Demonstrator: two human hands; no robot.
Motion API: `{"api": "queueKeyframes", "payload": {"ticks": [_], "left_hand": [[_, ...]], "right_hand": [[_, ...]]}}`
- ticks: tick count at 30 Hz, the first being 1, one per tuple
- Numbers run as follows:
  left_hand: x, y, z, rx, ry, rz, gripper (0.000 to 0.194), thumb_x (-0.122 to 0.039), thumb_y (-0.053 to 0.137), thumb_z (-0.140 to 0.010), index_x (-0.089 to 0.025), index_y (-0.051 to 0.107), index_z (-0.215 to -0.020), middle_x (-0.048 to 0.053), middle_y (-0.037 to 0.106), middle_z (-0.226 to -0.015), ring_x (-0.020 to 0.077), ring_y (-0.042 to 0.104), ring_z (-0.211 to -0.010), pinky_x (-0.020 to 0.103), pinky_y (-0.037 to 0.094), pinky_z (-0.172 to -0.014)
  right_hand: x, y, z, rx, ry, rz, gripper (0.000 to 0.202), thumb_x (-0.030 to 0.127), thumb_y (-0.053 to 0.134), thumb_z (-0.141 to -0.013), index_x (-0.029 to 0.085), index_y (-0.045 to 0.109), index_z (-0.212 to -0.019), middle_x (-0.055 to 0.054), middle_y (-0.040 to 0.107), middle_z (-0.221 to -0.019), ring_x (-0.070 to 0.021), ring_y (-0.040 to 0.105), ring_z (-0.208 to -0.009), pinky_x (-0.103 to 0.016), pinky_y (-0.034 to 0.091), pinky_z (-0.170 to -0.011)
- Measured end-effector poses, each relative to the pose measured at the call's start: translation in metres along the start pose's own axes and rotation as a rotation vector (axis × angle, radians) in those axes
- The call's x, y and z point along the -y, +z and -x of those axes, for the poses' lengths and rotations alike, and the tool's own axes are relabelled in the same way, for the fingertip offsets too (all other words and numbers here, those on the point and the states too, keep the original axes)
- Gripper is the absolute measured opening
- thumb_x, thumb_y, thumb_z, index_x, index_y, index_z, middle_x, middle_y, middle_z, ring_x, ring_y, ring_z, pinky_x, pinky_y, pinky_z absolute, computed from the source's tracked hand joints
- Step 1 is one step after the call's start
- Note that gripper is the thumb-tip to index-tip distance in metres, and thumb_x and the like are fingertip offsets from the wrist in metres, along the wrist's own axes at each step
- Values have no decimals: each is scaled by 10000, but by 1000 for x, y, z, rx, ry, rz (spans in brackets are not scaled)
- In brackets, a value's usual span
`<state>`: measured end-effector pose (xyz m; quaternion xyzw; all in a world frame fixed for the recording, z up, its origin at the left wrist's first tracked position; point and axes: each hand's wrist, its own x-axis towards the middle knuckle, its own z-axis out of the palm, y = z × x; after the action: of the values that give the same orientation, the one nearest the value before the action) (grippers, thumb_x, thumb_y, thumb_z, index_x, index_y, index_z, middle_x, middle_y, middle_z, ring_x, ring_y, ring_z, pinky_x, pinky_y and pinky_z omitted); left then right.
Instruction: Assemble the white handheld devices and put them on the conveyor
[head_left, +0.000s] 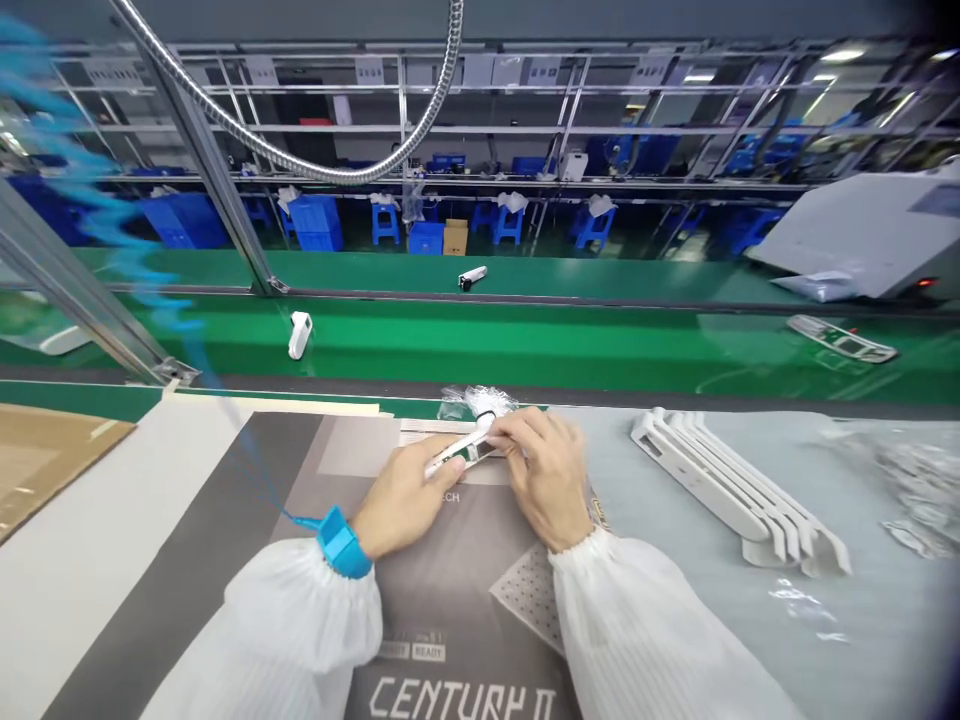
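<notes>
Between my hands, above the grey printed mat (465, 600), is a white plastic device housing (474, 447) with a green circuit board showing inside. My left hand (409, 490) grips its near left end, thumb along the edge. The fingers of my right hand (546, 468) are bent and pinched together at the housing's right end; whether they hold a small part there is hidden. Just behind the housing lies a crumpled clear plastic bag (480, 400). A blue wrist strap (343, 543) with a coiled cord is on my left wrist.
Several white housing shells (705, 475) lie in a row on the right, beside small bagged parts (915, 480). Beyond runs a green conveyor belt (525, 345) carrying a white device (300, 335) and an open housing (841, 339). Cardboard (52, 460) lies at left; a metal hose (337, 175) hangs overhead.
</notes>
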<state>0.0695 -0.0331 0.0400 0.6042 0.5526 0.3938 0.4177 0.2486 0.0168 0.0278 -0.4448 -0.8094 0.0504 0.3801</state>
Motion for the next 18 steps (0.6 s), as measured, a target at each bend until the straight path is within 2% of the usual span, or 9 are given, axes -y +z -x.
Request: {"api": "queueKeyframes", "payload": {"ticks": [1,3,6,7,9,12,15,18], "left_hand": [[2,0,-1,-28,-41,33,318,-384,544,-894,-226,681,-1134,36,714,-893,195,618,-788,296,447,-737],[6,-1,-6,-162,-130,112,323,-432,544,-883,-194,668,-1062,42,702,-841,168,575,-668,275,421,-634],[10,-7,-11,-355,-169,217,330,-480,549,-868,-186,633,-992,48,696,-868,145,539,-635,265,416,-623],[10,-9,-12,-376,-167,245,328,-484,560,-859,-188,628,-983,49,696,-891,145,543,-656,267,424,-644],[7,-12,-13,-370,-169,286,337,-493,582,-842,-190,628,-982,51,696,-925,148,548,-689,272,429,-671],[0,-13,-10,-358,-191,314,381,-512,612,-813,-189,635,-1013,45,687,-924,153,546,-713,270,417,-671],[-5,-14,-9,-351,-227,307,411,-548,628,-788,-188,653,-986,34,667,-839,162,536,-714,262,388,-632],[-8,-15,-7,-356,-243,302,428,-582,624,-780,-202,659,-975,25,652,-774,181,545,-744,266,385,-638]], "right_hand": [[2,0,1,19,-12,13,213,269,490,-971,253,656,-839,-32,692,-947,-228,542,-918,-391,286,-819],[3,2,2,64,-24,-49,223,261,474,-968,242,619,-800,-36,677,-951,-227,530,-928,-386,292,-839],[-6,10,-8,62,105,-215,206,297,429,-971,232,547,-815,-44,645,-939,-216,531,-897,-357,336,-824],[-11,15,-14,49,175,-204,197,294,420,-966,229,535,-819,-46,636,-922,-216,526,-883,-352,341,-810],[-24,24,-29,66,284,-43,181,271,436,-943,218,545,-808,-59,627,-896,-231,510,-893,-358,329,-800],[-40,29,-45,156,326,222,124,266,521,-895,203,598,-820,-86,637,-955,-258,498,-970,-376,303,-813],[-54,10,-45,140,287,306,141,312,541,-905,219,632,-960,-76,640,-1052,-249,519,-1014,-375,310,-818],[-72,-31,-25,86,303,533,220,336,483,-946,215,662,-989,-95,644,-1058,-260,543,-1003,-398,315,-817]]}}
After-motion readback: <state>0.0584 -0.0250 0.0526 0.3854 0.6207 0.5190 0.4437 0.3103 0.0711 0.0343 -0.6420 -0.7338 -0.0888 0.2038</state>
